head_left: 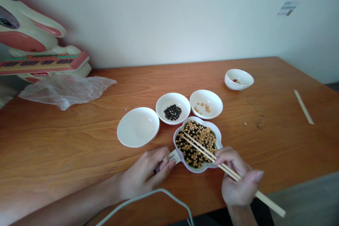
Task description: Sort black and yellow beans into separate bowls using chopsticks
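Observation:
My left hand (152, 169) is wrapped round the handle of a flower-shaped, pale purple and white dish (217, 130). Mixed black and yellow beans (197, 141) cover the dish's bottom. In my right hand (237, 176) is a pair of wooden chopsticks (227, 171), their tips close together over the beans; whether they pinch one I cannot tell. Just behind the dish stand a white bowl (173, 98) with black beans (172, 112) and another white bowl (212, 96) with several yellow beans (206, 106). To the left is a bare white bowl (138, 127).
At the back right stands a small bowl (237, 85) with a few bits inside. A pale flat strip (303, 107) and a stray bean (245, 123) lie on the wooden table (92, 130). A plastic bag (69, 90) and toy keyboard (45, 61) occupy the left; a cable (148, 195) crosses in front.

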A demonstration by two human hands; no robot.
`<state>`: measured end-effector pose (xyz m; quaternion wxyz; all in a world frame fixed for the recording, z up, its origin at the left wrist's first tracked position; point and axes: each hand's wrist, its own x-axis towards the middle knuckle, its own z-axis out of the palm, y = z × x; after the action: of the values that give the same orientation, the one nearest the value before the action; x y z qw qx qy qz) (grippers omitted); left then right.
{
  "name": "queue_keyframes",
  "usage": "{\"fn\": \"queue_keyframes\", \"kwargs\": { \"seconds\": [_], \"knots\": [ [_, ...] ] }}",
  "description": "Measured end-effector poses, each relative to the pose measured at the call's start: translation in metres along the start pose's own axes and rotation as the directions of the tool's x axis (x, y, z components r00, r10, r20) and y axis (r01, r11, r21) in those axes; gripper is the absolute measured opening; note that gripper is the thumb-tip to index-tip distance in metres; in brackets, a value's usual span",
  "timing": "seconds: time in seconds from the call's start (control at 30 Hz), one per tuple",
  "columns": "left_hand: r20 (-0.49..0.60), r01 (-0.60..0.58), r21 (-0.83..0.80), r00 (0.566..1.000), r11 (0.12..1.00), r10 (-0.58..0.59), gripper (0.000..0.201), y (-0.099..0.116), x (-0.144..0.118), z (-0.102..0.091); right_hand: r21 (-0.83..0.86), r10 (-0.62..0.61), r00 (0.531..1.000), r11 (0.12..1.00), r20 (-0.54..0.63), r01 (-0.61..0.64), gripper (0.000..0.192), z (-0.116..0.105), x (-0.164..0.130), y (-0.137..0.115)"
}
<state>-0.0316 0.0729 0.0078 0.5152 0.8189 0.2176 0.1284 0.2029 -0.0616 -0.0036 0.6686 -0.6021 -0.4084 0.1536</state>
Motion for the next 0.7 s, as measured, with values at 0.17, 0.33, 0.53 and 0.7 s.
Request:
{"fn": "queue_keyframes", "kwargs": {
  "seconds": [0.17, 0.33, 0.53, 0.7],
  "knots": [
    [0.020, 0.016, 0.011, 1.000, 1.000, -0.016, 0.027, -0.0015, -0.0003, 0.0001, 0.007, -0.012, 1.000, 1.000, 0.016, 0.012, 0.081, -0.0003, -0.0020, 0.0017],
    [0.013, 0.019, 0.018, 1.000, 1.000, -0.019, 0.027, -0.0017, -0.0006, 0.0011, -0.002, -0.024, 1.000, 1.000, -0.012, 0.024, 0.082, 0.0004, -0.0028, 0.0030],
    [0.021, 0.020, 0.032, 1.000, 0.999, -0.020, 0.028, -0.0021, -0.0004, 0.0004, -0.007, -0.031, 0.999, 0.999, 0.015, 0.031, 0.082, 0.0010, -0.0024, 0.0016],
    [0.036, 0.038, 0.035, 0.999, 0.999, -0.039, 0.028, -0.0020, -0.0012, 0.0004, -0.020, -0.040, 0.999, 0.999, 0.034, 0.040, 0.081, 0.0022, -0.0025, 0.0010]
  ]
}}
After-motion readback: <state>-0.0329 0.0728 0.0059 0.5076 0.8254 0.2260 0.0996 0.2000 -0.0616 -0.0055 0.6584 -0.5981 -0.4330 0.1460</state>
